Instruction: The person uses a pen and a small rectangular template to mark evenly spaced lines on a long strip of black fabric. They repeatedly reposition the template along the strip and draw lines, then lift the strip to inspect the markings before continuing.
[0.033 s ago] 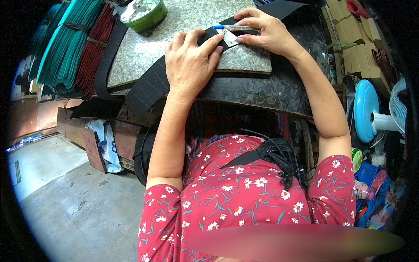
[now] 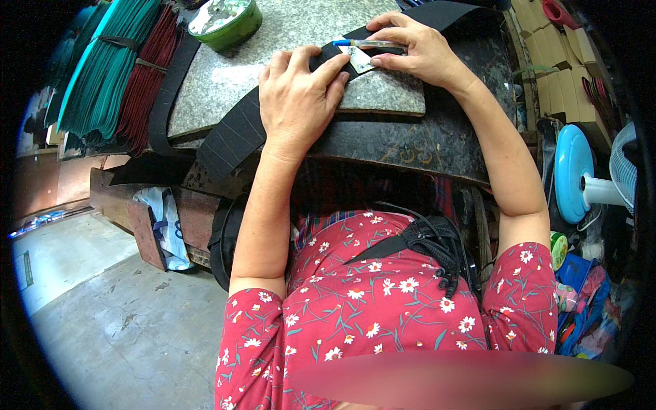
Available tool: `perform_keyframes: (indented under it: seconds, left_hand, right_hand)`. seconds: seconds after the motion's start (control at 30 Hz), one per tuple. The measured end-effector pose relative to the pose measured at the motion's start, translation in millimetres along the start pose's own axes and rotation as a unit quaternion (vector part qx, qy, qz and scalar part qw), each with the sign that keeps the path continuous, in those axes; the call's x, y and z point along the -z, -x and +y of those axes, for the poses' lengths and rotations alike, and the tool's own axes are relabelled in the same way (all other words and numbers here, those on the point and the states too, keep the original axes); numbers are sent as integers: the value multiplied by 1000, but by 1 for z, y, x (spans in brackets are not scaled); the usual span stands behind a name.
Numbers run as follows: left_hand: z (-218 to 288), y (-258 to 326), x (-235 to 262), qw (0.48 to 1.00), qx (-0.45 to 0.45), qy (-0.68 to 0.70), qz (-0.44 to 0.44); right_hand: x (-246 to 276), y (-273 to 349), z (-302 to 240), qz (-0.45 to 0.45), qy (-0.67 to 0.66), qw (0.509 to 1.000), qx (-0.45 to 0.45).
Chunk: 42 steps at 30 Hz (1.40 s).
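My left hand (image 2: 295, 92) rests on a long black strip (image 2: 236, 133) that crosses the stone slab at a slant. Its fingers are spread and lie on the strip, with thumb and index finger at the edge of a small pale square piece (image 2: 357, 57). In my right hand (image 2: 417, 51) is a clear pen (image 2: 372, 44) with a blue end, lying sideways above the pale piece. The right thumb reaches the far corner of that piece. Thin pale lines run across the strip's near part. Under both hands, parts of the strip are hidden.
A green tub (image 2: 232, 34) with white stuff stands on the speckled slab (image 2: 290, 27). Left lie bundled teal strips (image 2: 102, 75) and dark red strips (image 2: 143, 89). The dark table edge (image 2: 389, 147) faces me. A blue and white fan (image 2: 575, 172) stands at right, below stacked tan boxes (image 2: 557, 61).
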<state>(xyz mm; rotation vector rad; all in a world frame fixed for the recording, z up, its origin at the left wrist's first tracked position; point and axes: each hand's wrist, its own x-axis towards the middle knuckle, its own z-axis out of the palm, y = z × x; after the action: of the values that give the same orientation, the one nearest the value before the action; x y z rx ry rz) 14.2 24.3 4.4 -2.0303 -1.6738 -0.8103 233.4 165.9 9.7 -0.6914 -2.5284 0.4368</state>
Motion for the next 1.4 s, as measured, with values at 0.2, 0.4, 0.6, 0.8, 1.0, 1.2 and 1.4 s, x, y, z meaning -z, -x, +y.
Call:
perform_keyframes:
  seconds: [0.2,0.4,0.6,0.8,1.0,1.2,1.4]
  left_hand:
    - [1,0,1,1000,-1,2,3]
    - [0,0,1,1000,-2,1,3]
    - [-1,0,-1,1000,2,3,-3]
    - [-1,0,-2,1000,1,-2,-3]
    - [0,1,1,1000,5,-12,-16]
    - [1,-1,1,1000,3,3,-9]
    - [1,-1,0,1000,-15,17,-8]
  right_hand:
    - [0,1,-3,1,6,1000,-21]
    - [0,-1,2,-3,-21,1000,-3]
    - [-2,-2,12,-3,-122,993,-6]
    - [-2,-1,14,-13,-132,991,-14]
    - [2,0,7,-13,-68,998,-4]
    - [1,2,7,-6,-10,1000,6]
    - [0,-3,5,34,-131,991,-5]
